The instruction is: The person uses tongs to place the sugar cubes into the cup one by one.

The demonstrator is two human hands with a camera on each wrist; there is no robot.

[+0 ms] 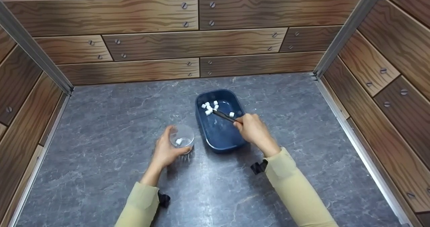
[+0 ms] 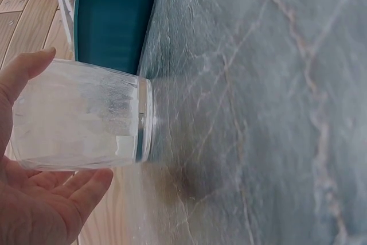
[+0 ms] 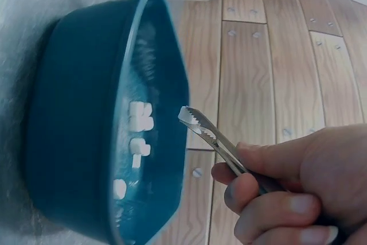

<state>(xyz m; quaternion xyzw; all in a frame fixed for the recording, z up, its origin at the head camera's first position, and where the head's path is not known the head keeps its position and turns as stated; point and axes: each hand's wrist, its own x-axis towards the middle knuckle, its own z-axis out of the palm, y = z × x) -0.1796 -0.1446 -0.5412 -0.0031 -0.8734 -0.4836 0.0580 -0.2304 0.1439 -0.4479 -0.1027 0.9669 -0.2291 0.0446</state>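
Note:
My left hand (image 1: 165, 149) holds a clear plastic cup (image 1: 182, 134) between thumb and fingers, to the left of a blue tub. One white cube (image 2: 124, 146) lies inside the cup near its base. My right hand (image 1: 254, 129) grips metal tongs (image 3: 215, 139) above the blue tub (image 1: 223, 131). At the tongs' tips, a small white piece (image 3: 186, 115) sits between the toothed ends. Several white cubes (image 1: 208, 108) lie on the tub floor toward its far left, and a single cube (image 1: 231, 114) lies apart on the right.
Grey marbled floor (image 1: 111, 136) surrounds the tub and cup. Wood-patterned panels (image 1: 151, 45) rise at the back and on both sides, with metal rails (image 1: 356, 143) along their edges.

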